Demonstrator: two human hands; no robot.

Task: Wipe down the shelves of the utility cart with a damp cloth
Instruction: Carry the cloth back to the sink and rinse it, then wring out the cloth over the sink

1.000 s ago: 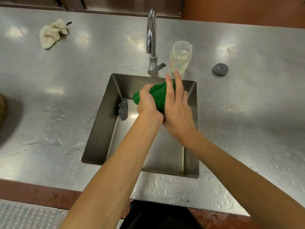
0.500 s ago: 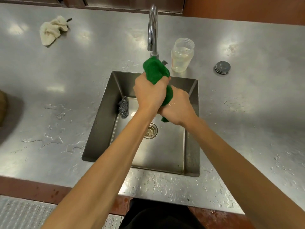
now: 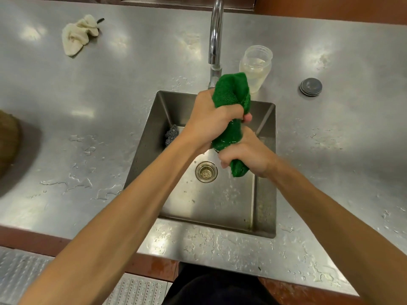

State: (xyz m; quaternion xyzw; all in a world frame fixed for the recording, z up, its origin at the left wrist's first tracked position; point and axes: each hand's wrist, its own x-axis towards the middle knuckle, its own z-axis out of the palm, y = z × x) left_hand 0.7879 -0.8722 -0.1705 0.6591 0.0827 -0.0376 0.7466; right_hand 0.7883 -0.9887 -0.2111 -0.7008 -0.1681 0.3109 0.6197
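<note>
Over the sink, left hand and right hand curl tight round a soft, sodden green cloth, likely best gripped end to end.

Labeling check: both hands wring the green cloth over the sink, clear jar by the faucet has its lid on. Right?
Lid is wrong: head view shows the clear jar by the faucet open-topped. Left hand and right hand do wring the green cloth over the sink.
</note>
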